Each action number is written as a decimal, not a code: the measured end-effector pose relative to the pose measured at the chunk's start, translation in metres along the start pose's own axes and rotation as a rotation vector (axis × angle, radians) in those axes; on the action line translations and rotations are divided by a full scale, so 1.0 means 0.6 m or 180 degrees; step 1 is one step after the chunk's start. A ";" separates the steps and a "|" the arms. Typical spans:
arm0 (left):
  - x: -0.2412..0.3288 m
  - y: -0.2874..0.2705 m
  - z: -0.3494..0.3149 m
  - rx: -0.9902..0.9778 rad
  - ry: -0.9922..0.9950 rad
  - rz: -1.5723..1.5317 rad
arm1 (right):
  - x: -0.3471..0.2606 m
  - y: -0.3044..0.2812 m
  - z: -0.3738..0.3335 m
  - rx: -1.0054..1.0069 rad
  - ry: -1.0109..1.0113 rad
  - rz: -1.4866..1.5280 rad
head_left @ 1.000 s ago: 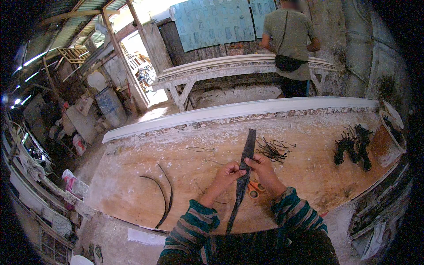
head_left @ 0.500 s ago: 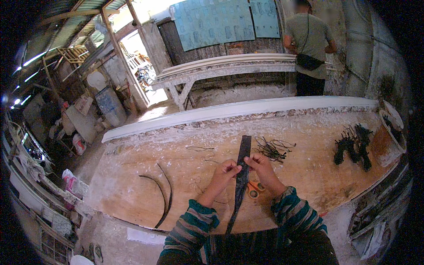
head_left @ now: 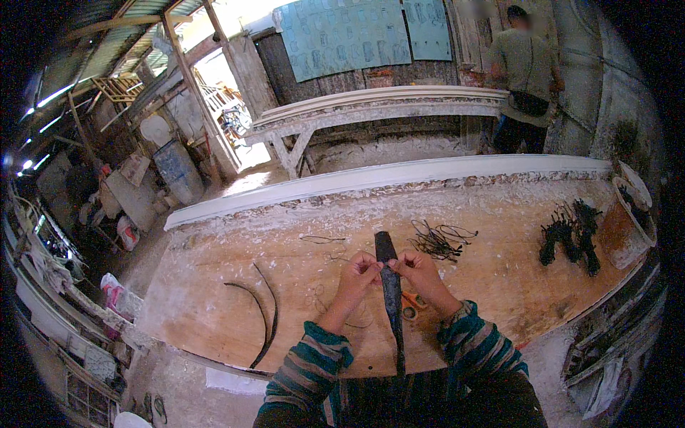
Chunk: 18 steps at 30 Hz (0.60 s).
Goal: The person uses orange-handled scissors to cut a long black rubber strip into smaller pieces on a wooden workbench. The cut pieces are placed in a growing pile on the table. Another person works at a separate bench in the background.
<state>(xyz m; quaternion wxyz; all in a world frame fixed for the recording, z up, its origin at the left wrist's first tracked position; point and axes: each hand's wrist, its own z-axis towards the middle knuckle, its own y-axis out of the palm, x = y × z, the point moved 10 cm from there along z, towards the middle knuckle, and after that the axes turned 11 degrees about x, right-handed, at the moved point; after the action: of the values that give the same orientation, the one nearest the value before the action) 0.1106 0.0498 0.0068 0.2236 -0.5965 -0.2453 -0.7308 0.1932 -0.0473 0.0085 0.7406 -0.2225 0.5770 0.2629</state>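
Note:
A long black rubber-like strip [head_left: 392, 292] runs from the middle of the wooden worktable [head_left: 471, 328] toward my body, its far end wide and its near end narrow. My left hand [head_left: 362, 274] pinches its left edge near the wide end. Opposite, my right hand [head_left: 419, 271] pinches the right edge, with fingertips close to those of the left. Orange-handled scissors [head_left: 411, 305] lie beside the strip under my right wrist, partly hidden. Just beyond my right hand is a loose pile of thin black ties [head_left: 441, 240].
Two curved black strips [head_left: 267, 321] lie to the left. Bundles of black ties [head_left: 571, 235] sit at right by a dusty bucket [head_left: 628, 228]. A long white moulding [head_left: 399, 180] edges the table's far side. Beyond stands another bench [head_left: 342, 118] and a person [head_left: 526, 71].
The strip's far end has come nearer and tilted left, while its narrow tail has swung right. My hands have shifted slightly, still pinching. The person at the back has moved right.

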 end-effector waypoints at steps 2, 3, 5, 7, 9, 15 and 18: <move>0.001 -0.005 0.000 0.0084 0.0062 0.0096 | 0.001 -0.005 0.001 0.0055 0.0000 -0.0230; 0.002 -0.005 -0.001 0.0117 0.0094 0.0094 | 0.004 -0.004 0.001 0.0058 0.0008 -0.0136; 0.004 -0.011 0.001 0.0294 0.0174 0.0006 | 0.014 0.001 0.002 0.0064 0.0025 0.0053; 0.001 -0.026 0.005 0.0604 0.0268 -0.0168 | 0.004 0.014 -0.003 -0.0231 -0.0043 -0.0448; -0.004 -0.044 0.010 0.0851 0.0181 -0.0296 | 0.006 0.024 -0.008 -0.0451 -0.0051 -0.0569; 0.023 -0.058 0.013 0.0897 0.0363 -0.0404 | 0.016 0.034 -0.021 -0.0633 0.0258 -0.0203; 0.028 -0.030 0.009 0.0633 0.0176 -0.0264 | 0.029 0.023 -0.013 -0.0387 0.0317 -0.0154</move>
<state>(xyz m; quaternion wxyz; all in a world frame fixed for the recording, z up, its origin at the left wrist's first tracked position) 0.1005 0.0669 0.0224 0.2580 -0.5403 -0.3348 -0.7276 0.1820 -0.0396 -0.0106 0.7022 -0.2938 0.5906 0.2680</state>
